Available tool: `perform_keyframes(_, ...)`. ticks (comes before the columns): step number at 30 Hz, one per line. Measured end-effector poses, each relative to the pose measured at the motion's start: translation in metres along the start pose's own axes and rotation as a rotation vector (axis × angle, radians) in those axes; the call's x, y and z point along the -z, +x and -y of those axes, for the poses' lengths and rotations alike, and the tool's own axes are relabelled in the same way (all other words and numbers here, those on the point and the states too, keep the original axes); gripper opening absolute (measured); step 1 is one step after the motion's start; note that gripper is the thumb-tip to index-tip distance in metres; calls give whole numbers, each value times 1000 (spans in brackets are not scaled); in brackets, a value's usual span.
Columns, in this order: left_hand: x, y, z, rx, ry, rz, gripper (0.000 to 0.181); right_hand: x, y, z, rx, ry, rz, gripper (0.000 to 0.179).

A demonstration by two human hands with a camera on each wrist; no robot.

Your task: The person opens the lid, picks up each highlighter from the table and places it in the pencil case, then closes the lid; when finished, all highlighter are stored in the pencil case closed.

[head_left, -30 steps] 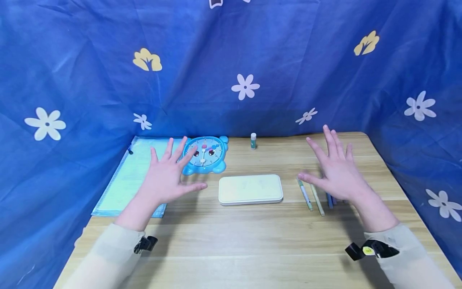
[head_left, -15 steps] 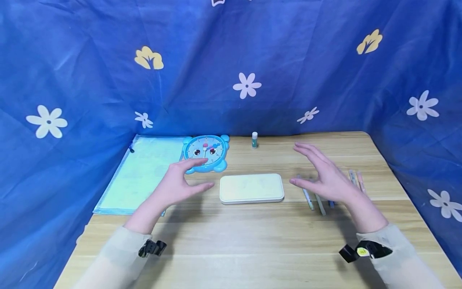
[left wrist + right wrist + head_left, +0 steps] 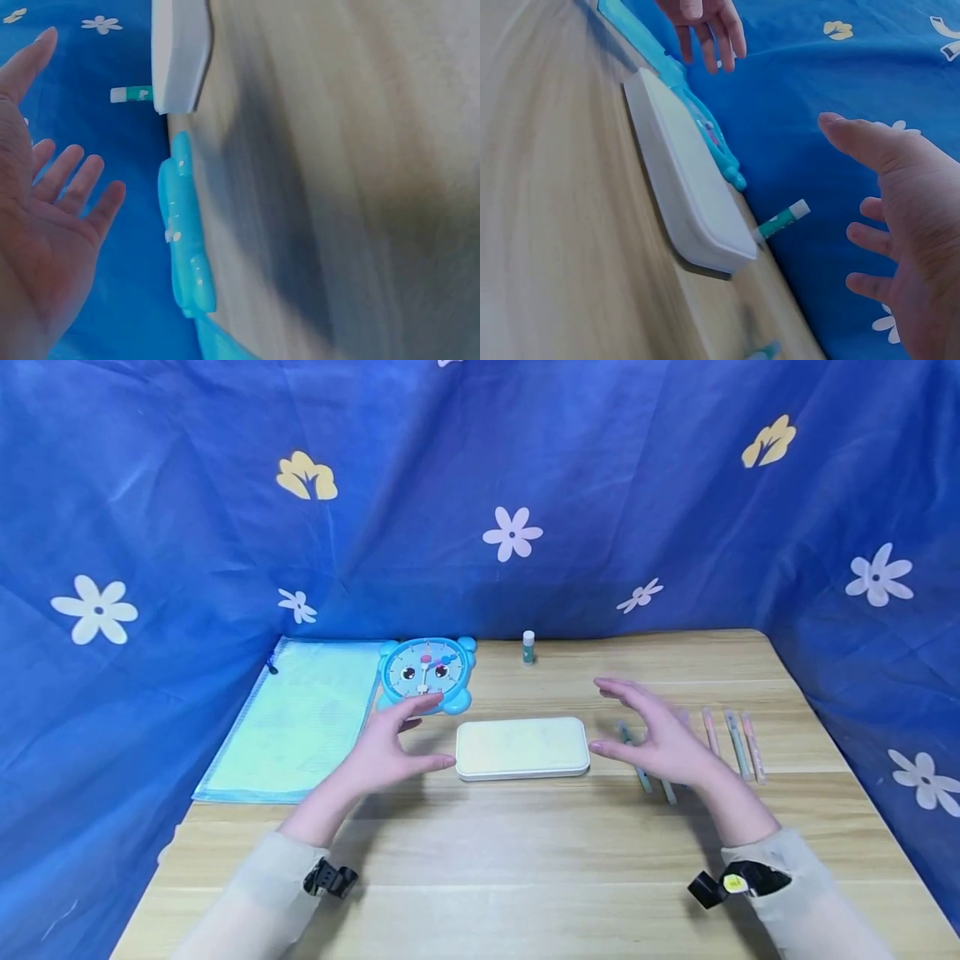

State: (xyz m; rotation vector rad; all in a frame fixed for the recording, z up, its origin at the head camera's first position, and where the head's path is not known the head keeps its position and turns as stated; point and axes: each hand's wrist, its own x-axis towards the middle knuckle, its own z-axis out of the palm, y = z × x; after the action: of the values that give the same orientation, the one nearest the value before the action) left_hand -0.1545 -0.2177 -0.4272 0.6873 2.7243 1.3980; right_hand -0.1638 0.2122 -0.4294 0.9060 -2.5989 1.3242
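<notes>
A white pencil case with rounded corners lies shut on the wooden table, between the two hands. Just off its left end hovers my left hand, thumb and fingers spread apart and holding nothing. The right hand hangs past the other end in a mirrored pose, also with nothing in its grasp. In both wrist views a gap shows between each hand and the case. Under and beside the right hand lie several pens, some partly hidden by it. A blue toy clock lies behind the left hand's fingers.
At the left lies a light-blue mesh zip pouch, next to the clock. A small glue stick stands upright near the table's back edge. A blue flowered cloth hangs behind the table.
Both hands have lowered and moved inward toward the pencil case from either side. Their widely spread fingers have drawn into a looser curve. More pens show at the right.
</notes>
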Motion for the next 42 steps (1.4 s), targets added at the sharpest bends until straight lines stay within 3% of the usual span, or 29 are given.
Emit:
perform_keyframes(6,-12,1,6,46,-10,58,97,-10,1,-3,-41,35,54,84)
perform_keyframes(15,-31,4,17,115,108,126,113,-27,8,0,-62,19,122,87)
perform_keyframes(32,-58,4,21,249,115,107,118,-65,26,-4,-60,-34,227,92)
perform_keyframes(42,-62,5,23,284,77,84,116,-85,29,-7,-13,-167,249,94)
